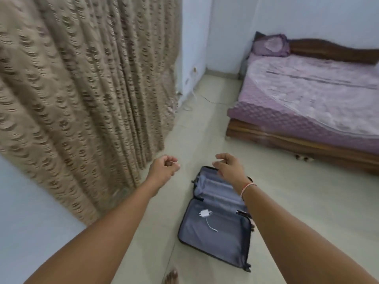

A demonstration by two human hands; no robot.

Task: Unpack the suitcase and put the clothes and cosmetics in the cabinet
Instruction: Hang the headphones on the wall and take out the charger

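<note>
A dark suitcase (215, 238) lies open flat on the tiled floor, its grey lining showing in both halves. Only a white charger with its cable (205, 214) lies in the near half; I see no clothes or cosmetics in it. My left hand (164, 167) is held out above the floor to the left of the suitcase, fingers curled, holding nothing. My right hand (227, 165) hangs over the suitcase's far half, fingers loosely bent, empty. A thin pink band circles my right wrist. No cabinet is in view.
A long beige patterned curtain (82, 89) hangs on the left. A wooden bed (297, 144) with a purple cover and pillow stands at the right. A white cable (194, 97) trails along the far wall. My bare foot (171, 276) shows at the bottom edge.
</note>
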